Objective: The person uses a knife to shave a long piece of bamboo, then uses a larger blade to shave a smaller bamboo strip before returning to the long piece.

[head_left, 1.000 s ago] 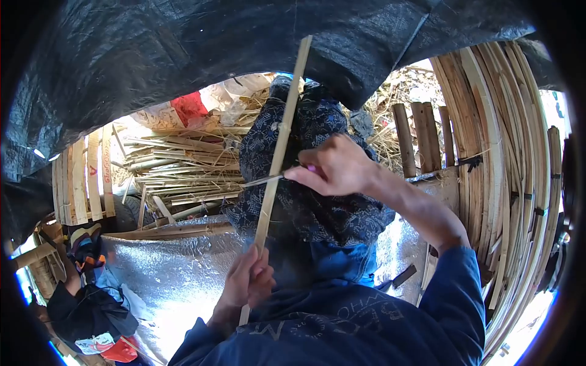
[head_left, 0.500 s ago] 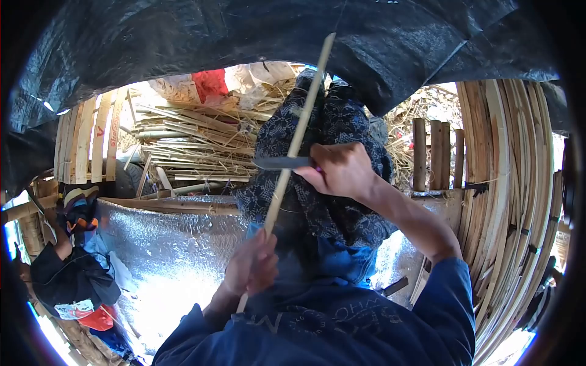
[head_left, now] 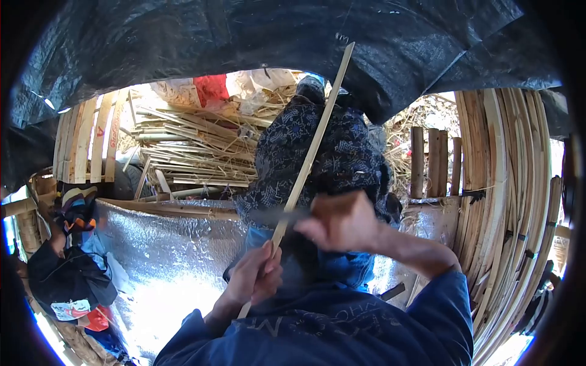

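Left hand (head_left: pixel 255 276), low centre of frame: fingers wrapped tight around the lower end of a bamboo strip (head_left: pixel 311 146), thumb pressed along its face. Strip is pale yellow, flat, narrow, straight-edged; it runs on a diagonal from the fist up to the upper centre, its tip crossing the black tarpaulin (head_left: pixel 183 43). Right hand (head_left: pixel 340 221), centre of frame, just right of the strip: closed in a fist on the handle of a knife (head_left: pixel 278 215); the blade is grey, motion-blurred, lying roughly level and meeting the strip just above the left hand. Edge contact cannot be resolved through the blur. Both arms wear blue sleeves; the blue top (head_left: pixel 329 326) at the bottom of the frame carries pale printed letters, seen upside down and too warped to read. Behind the strip, a lap covered in dark blue cloth (head_left: pixel 293 152) with a small white pattern, soft and creased. Left of it, a crinkled silver foil sheet (head_left: pixel 165 256), glaring in sunlight. Upper left: a loose heap of split bamboo sticks (head_left: pixel 189 152), dry and straw-coloured; beside it curved bamboo slats (head_left: pixel 85 146), one with red marks, not legible. Right edge: a stack of long bent bamboo laths (head_left: pixel 506 195). Lower left: a dark bag (head_left: pixel 67 280) with a white label, text not legible.
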{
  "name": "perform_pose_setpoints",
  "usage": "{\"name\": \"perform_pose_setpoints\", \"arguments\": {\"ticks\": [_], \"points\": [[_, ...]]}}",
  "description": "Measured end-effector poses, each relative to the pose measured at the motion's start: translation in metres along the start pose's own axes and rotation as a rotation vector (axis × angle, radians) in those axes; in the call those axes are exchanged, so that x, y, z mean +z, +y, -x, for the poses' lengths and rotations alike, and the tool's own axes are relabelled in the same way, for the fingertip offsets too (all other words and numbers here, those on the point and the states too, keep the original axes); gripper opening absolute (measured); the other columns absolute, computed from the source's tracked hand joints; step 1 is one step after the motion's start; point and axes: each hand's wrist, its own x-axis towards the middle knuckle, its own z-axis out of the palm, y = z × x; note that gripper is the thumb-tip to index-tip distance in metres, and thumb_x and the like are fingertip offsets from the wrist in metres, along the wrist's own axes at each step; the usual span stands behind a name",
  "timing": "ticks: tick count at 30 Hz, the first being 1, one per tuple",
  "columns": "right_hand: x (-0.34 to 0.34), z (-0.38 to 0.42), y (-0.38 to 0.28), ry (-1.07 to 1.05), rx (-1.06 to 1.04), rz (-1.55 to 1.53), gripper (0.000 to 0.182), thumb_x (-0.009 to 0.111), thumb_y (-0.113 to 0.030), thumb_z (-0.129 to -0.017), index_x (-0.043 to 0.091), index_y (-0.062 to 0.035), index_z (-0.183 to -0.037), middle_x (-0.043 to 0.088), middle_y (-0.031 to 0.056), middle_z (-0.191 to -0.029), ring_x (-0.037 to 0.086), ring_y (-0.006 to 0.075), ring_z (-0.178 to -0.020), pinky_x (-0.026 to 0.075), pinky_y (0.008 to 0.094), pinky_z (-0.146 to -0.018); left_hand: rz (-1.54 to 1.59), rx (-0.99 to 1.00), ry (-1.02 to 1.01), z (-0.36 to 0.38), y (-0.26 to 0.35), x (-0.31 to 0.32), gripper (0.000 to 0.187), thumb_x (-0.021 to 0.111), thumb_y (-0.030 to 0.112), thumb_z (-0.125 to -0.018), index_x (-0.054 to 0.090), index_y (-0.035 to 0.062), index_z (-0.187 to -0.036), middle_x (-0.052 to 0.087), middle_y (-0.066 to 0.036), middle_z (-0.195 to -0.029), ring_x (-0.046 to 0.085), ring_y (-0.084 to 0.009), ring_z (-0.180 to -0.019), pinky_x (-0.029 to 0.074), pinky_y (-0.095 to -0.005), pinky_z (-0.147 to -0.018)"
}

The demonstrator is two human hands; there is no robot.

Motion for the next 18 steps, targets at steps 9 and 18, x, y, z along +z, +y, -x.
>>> {"name": "perform_pose_setpoints", "arguments": {"ticks": [9, 18], "points": [[-0.008, -0.009, 0.038, 0.226, 0.060, 0.189, 0.041, 0.055, -0.042, -0.090, 0.061, -0.0085, -0.067, 0.054, 0.0087, -0.046, 0.056, 0.0260, -0.038, 0.044, 0.0360, -0.032, -0.113, 0.000, 0.064, 0.012, -0.007, 0.007, 0.043, 0.026, 0.040, -0.101, 0.036, 0.0094, -0.072, 0.028, 0.001, -0.046, 0.025, -0.0092, -0.029, 0.020, -0.0245, -0.027], [-0.009, -0.014, 0.058, 0.275, 0.314, 0.097, 0.045, 0.049, -0.042, -0.094, 0.055, -0.0101, -0.062, 0.053, 0.0046, -0.048, 0.051, 0.0216, -0.033, 0.038, 0.0344, -0.029, -0.184, -0.031, 0.115, 0.013, -0.007, 0.010, 0.042, 0.027, 0.040, -0.101, 0.037, 0.0096, -0.073, 0.029, 0.001, -0.048, 0.025, -0.0089, -0.031, 0.021, -0.0246, -0.028]]}}
